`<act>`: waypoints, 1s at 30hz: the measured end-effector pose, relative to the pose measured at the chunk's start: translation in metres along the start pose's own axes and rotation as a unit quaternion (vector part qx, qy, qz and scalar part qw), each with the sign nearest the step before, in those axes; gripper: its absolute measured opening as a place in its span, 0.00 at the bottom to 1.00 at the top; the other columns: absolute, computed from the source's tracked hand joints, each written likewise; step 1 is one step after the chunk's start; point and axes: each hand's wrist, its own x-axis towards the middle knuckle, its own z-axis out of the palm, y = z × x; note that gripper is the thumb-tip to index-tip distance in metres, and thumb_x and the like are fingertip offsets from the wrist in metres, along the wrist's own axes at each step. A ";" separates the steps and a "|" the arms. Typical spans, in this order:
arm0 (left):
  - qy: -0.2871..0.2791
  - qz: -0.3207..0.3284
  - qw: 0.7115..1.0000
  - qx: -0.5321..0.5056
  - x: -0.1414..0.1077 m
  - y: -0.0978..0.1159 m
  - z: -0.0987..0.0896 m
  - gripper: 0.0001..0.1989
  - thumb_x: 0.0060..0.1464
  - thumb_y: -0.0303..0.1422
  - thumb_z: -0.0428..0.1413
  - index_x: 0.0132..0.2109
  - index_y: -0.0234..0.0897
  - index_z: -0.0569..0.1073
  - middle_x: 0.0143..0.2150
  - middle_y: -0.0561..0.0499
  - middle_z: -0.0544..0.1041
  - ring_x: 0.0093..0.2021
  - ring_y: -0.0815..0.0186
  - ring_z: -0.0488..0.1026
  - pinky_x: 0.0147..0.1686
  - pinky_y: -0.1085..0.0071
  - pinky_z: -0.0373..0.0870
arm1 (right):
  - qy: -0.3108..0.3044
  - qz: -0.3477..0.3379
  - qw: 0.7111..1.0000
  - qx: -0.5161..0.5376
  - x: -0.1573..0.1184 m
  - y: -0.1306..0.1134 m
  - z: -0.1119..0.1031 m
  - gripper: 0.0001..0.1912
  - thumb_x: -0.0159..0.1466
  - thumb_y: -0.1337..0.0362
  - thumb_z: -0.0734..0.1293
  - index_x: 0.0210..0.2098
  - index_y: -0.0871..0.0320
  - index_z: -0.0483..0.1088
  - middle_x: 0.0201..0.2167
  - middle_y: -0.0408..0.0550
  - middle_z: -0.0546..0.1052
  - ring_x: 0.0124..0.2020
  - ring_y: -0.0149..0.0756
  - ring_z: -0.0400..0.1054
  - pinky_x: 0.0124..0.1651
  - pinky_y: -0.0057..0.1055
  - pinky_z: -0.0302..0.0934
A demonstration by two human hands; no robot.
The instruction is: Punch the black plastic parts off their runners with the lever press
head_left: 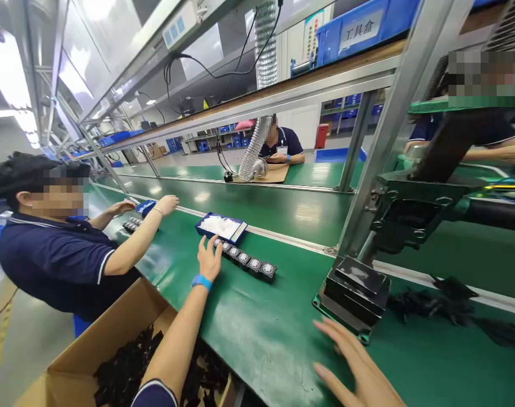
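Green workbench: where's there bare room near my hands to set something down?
Bare green surface lies between the row of black, white-centred square parts, your right hand and the black machine base. It's crowded around your left hand, beside the row and the blue tray of white pieces.

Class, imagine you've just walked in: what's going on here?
The person's left hand is at the end of a row of black parts with white round faces, beside a blue tray of white pieces; whether it grips one is unclear. The open right hand is over the green bench near a black machine base. A co-worker's hands are near another blue tray.
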 end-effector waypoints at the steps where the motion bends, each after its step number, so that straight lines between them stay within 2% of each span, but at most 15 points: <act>1: -0.006 -0.007 1.000 -0.001 0.010 -0.009 0.003 0.18 0.65 0.41 0.48 0.57 0.43 0.70 0.64 0.42 0.58 0.69 0.51 0.53 0.66 0.47 0.52 | -0.008 -0.018 0.999 -0.033 0.029 -0.017 0.003 0.28 0.65 0.46 0.61 0.63 0.44 0.61 0.66 0.49 0.60 0.62 0.46 0.62 0.57 0.42 0.68; 3: -0.024 -0.009 1.000 -0.009 0.022 -0.019 0.010 0.16 0.63 0.41 0.50 0.53 0.42 0.73 0.59 0.43 0.62 0.66 0.53 0.59 0.65 0.51 0.58 | -0.010 -0.034 0.993 -0.109 0.087 -0.048 0.014 0.30 0.66 0.50 0.61 0.65 0.48 0.58 0.68 0.51 0.56 0.67 0.45 0.56 0.63 0.44 0.60; 6: -0.049 -0.001 0.999 -0.024 0.026 -0.023 0.021 0.14 0.60 0.40 0.54 0.49 0.40 0.74 0.51 0.44 0.66 0.60 0.56 0.66 0.61 0.56 0.64 | -0.002 -0.027 0.985 -0.172 0.158 -0.080 0.037 0.33 0.65 0.52 0.64 0.67 0.51 0.56 0.68 0.53 0.56 0.68 0.48 0.52 0.65 0.46 0.55; 8: -0.053 0.003 0.998 -0.027 0.023 -0.022 0.026 0.13 0.59 0.40 0.55 0.47 0.39 0.74 0.49 0.45 0.66 0.58 0.56 0.67 0.60 0.55 0.65 | 0.001 -0.023 0.983 -0.181 0.183 -0.089 0.052 0.32 0.65 0.51 0.64 0.66 0.52 0.57 0.65 0.56 0.61 0.66 0.50 0.56 0.63 0.48 0.56; 10: -0.051 0.002 0.998 -0.027 0.015 -0.018 0.029 0.12 0.59 0.40 0.54 0.45 0.38 0.74 0.49 0.44 0.65 0.60 0.54 0.65 0.61 0.54 0.64 | -0.007 -0.021 0.982 -0.188 0.191 -0.090 0.062 0.27 0.67 0.52 0.62 0.63 0.53 0.62 0.58 0.57 0.70 0.59 0.49 0.64 0.57 0.47 0.61; 13: -0.050 -0.003 0.998 -0.027 -0.011 -0.009 0.028 0.13 0.61 0.41 0.52 0.45 0.37 0.74 0.51 0.43 0.63 0.63 0.52 0.61 0.63 0.51 0.61 | -0.025 -0.030 0.981 -0.192 0.171 -0.082 0.061 0.22 0.68 0.53 0.61 0.59 0.52 0.66 0.47 0.53 0.76 0.49 0.46 0.71 0.50 0.42 0.65; 15: -0.061 -0.005 0.998 -0.032 -0.040 0.001 0.024 0.14 0.62 0.42 0.51 0.46 0.37 0.73 0.52 0.42 0.62 0.64 0.51 0.59 0.63 0.50 0.60 | -0.035 -0.040 0.980 -0.192 0.144 -0.070 0.050 0.21 0.68 0.53 0.61 0.59 0.51 0.67 0.47 0.52 0.77 0.47 0.44 0.72 0.49 0.41 0.66; 19: -0.130 0.009 0.990 -0.044 -0.115 0.032 0.013 0.17 0.63 0.42 0.50 0.54 0.40 0.70 0.59 0.41 0.57 0.66 0.51 0.57 0.64 0.47 0.59 | -0.055 -0.045 0.979 -0.190 0.072 -0.036 0.013 0.22 0.67 0.54 0.64 0.59 0.49 0.67 0.51 0.48 0.76 0.49 0.42 0.72 0.52 0.40 0.66; 23: -0.218 0.031 0.975 -0.040 -0.181 0.068 0.007 0.22 0.64 0.40 0.50 0.63 0.45 0.63 0.67 0.42 0.48 0.68 0.48 0.54 0.61 0.44 0.62 | -0.031 -0.075 0.980 -0.181 0.008 0.000 -0.030 0.23 0.68 0.52 0.62 0.60 0.48 0.66 0.52 0.47 0.76 0.49 0.40 0.72 0.49 0.39 0.69; 26: -0.264 0.056 0.962 -0.035 -0.213 0.092 0.009 0.28 0.63 0.40 0.52 0.68 0.48 0.57 0.69 0.41 0.44 0.68 0.45 0.54 0.57 0.44 0.67 | -0.030 -0.066 0.981 -0.180 -0.022 0.018 -0.055 0.23 0.69 0.49 0.60 0.61 0.46 0.65 0.51 0.46 0.76 0.48 0.38 0.73 0.48 0.38 0.69; 30: -0.303 0.082 0.949 -0.030 -0.233 0.113 0.015 0.35 0.61 0.42 0.55 0.70 0.50 0.51 0.71 0.41 0.41 0.68 0.42 0.56 0.54 0.45 0.71 | -0.040 -0.054 0.980 -0.187 -0.045 0.030 -0.078 0.25 0.69 0.48 0.59 0.62 0.46 0.64 0.53 0.48 0.75 0.50 0.40 0.72 0.52 0.42 0.68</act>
